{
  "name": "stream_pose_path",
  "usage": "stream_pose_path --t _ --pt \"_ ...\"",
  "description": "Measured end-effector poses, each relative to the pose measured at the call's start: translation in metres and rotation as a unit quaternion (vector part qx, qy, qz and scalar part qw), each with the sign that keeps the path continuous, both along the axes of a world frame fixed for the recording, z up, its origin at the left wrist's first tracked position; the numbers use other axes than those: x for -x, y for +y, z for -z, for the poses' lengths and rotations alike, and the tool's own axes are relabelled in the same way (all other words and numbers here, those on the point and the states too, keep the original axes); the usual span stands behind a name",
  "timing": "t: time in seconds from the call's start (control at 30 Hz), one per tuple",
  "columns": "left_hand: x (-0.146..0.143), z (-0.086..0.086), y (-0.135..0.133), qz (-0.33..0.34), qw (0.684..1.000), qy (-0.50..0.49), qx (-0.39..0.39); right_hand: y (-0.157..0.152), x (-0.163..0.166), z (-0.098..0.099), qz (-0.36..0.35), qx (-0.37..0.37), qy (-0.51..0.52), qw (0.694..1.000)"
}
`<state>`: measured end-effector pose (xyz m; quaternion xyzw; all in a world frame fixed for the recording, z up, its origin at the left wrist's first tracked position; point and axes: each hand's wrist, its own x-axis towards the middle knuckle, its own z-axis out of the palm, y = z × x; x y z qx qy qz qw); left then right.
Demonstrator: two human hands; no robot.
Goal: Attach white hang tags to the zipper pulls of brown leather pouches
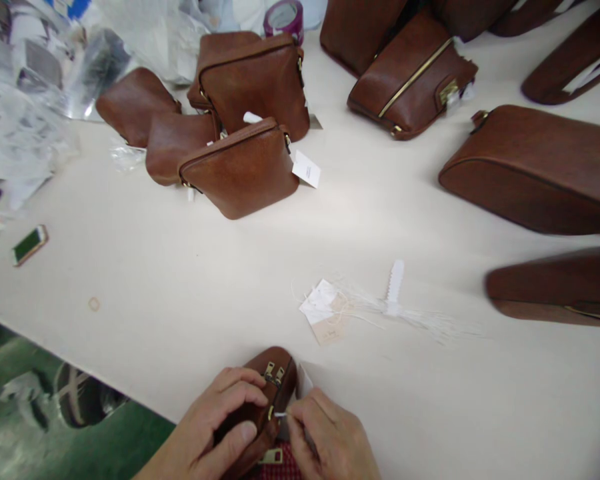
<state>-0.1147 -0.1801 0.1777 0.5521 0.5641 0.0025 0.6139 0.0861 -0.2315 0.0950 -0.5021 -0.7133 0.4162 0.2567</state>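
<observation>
At the near table edge my left hand (pixel 215 427) grips a small brown leather bag (pixel 275 380) with brass zipper pulls on top. My right hand (pixel 330 440) pinches a thin white plastic tie (pixel 280 415) against the bag's side, with a white tag (pixel 304 381) just behind it. Loose white paper tags (pixel 323 307) and a bundle of white ties (pixel 405 310) lie on the table a little beyond my hands.
Several finished brown bags (pixel 245 167) are grouped at the back left, larger brown bags (pixel 535 167) at the right and back. Crumpled clear plastic (pixel 25 100) lies far left, a phone (pixel 29 245) at left, purple tape (pixel 284 17) at the back. The white table (pixel 180 280) drops to a green floor (pixel 105 447).
</observation>
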Motion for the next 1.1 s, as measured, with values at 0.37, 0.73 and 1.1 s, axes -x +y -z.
stream_pose_path --t 0.37,0.73,1.1 --pt "-0.003 -0.003 -0.001 0.008 1.0 -0.004 -0.017 -0.005 0.003 0.001 -0.003 -0.004 -0.001 1.0" --pt "0.003 0.004 -0.005 0.044 0.998 -0.025 -0.021 0.007 0.002 -0.01 -0.006 0.006 0.058 0.998" --pt "-0.005 0.008 0.01 0.036 0.997 -0.034 0.059 0.008 -0.014 -0.004 -0.071 0.202 0.149 0.965"
